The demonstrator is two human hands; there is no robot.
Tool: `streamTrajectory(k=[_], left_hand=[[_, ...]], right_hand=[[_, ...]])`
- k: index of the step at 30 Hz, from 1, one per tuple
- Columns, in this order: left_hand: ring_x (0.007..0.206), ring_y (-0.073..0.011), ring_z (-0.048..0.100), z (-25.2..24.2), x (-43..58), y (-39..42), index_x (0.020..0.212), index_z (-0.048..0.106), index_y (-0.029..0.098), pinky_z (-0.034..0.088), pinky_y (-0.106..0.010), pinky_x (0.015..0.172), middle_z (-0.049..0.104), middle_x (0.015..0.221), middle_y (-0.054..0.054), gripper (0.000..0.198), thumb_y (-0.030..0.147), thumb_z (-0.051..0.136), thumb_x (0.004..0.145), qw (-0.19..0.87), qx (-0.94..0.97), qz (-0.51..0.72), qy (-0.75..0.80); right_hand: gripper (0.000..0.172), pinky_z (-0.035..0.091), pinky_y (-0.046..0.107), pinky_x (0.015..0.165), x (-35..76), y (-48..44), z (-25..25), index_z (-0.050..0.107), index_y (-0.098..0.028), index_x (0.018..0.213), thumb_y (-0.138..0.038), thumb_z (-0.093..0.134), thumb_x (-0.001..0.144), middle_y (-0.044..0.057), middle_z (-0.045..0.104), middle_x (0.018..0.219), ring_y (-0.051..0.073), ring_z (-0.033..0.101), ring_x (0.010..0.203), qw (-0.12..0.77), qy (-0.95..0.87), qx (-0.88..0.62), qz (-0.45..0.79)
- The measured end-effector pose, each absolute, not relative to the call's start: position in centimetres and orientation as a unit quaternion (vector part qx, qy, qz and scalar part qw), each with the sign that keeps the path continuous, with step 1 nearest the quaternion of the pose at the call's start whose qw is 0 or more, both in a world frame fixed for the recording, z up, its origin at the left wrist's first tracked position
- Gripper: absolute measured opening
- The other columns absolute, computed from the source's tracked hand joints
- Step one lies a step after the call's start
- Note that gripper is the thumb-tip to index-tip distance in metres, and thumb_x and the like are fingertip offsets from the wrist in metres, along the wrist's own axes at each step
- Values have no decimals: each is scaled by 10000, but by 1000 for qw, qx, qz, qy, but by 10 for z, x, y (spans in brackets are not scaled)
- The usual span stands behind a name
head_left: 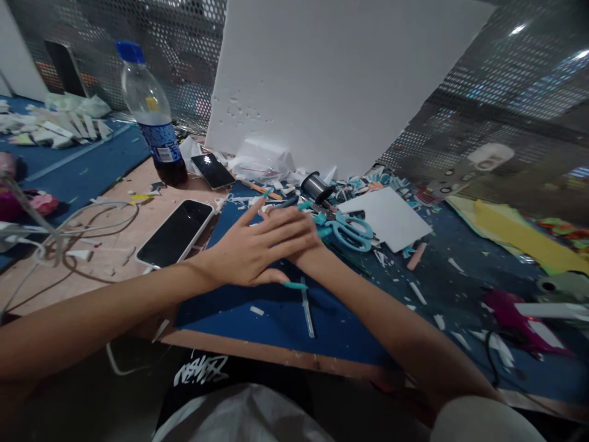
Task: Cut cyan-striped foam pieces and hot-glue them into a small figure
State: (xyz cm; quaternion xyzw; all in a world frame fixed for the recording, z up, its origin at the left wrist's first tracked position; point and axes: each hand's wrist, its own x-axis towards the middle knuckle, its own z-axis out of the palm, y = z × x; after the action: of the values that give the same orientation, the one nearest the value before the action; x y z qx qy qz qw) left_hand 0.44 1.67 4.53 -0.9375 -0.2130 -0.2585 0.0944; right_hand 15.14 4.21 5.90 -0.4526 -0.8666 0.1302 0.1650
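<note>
My left hand [262, 245] lies palm down across my right hand [301, 238], its fingers spread and touching it. Long turquoise nails show on the fingers. Most of my right hand is covered, so its fingers are hidden. Under the left thumb, a thin translucent stick [307, 310] rests on the blue mat [230, 313]. Just right of the hands are scissors with light blue handles [352, 232]. Behind them stands a spool of dark thread [316, 186]. A white sheet [391, 215] lies further right.
At left are a phone [177, 233], a bottle of dark drink [159, 135], a smaller dark device [212, 170] and tangled cables [69, 245]. A large white board [340, 80] leans at the back. Scraps [377, 181] litter the right side, near yellow sheets [519, 236].
</note>
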Motion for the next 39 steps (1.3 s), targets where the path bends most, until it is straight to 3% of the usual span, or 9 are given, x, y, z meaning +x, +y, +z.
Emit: streamTrajectory(k=[4,6,8,11,14,17,22,39], left_hand=[[1375,-346,251,38,-5,23,1445,202,88,193,-535,1105,329,1457,-220,687,555,238,942,103,-845,-349,-392],[1308,-372,327,28,-12,22,1416,215,41,288,-526,1062,370,1386,-257,753,596,297,913,95,-851,-345,-385],[1180,-375,440,14,-15,17,1391,231,51,356,-546,993,471,1255,-237,796,640,364,873,98,-867,-315,-375],[1031,-364,510,-7,-13,6,1346,273,59,429,-543,887,520,1123,-199,873,701,465,787,77,-876,-285,-382],[991,-345,510,-20,-9,3,1299,314,62,449,-524,847,519,1069,-179,800,612,572,780,10,-877,-273,-395],[949,-305,516,-22,-9,6,1250,350,110,461,-505,839,509,1024,-123,632,461,621,800,-72,-865,-291,-402],[947,-266,541,-19,-11,6,1214,353,154,497,-424,807,502,1004,-92,472,298,580,825,-133,-866,-287,-387],[915,-231,564,-13,22,15,1131,411,180,508,-353,776,539,979,-73,404,238,632,798,-240,-868,-254,-353]], right_hand=[[215,438,363,632,159,28,69,610,-128,836,-162,408,904,148,663,725,262,629,692,140,-836,-527,62],[276,414,313,584,172,16,75,563,-155,762,-191,354,938,90,632,639,211,610,594,185,-817,-544,60],[323,386,265,527,188,-1,77,490,-193,664,-232,351,953,20,571,538,151,561,484,258,-794,-544,88],[320,418,258,539,208,-26,69,517,-194,684,-244,361,959,23,599,587,137,570,506,312,-774,-546,80],[298,493,296,769,216,-41,52,605,-190,803,-189,351,958,76,687,839,185,647,892,310,-829,-452,111],[293,457,366,956,216,-43,37,625,-191,1025,-190,338,967,94,683,1069,201,552,1165,247,-874,-386,159],[319,494,403,903,226,-41,26,601,-171,1106,-174,315,964,115,676,1074,217,611,1043,224,-860,-439,135],[304,474,319,942,303,-40,27,609,-232,1106,-207,341,965,70,687,1083,177,613,1087,240,-846,-427,209]])
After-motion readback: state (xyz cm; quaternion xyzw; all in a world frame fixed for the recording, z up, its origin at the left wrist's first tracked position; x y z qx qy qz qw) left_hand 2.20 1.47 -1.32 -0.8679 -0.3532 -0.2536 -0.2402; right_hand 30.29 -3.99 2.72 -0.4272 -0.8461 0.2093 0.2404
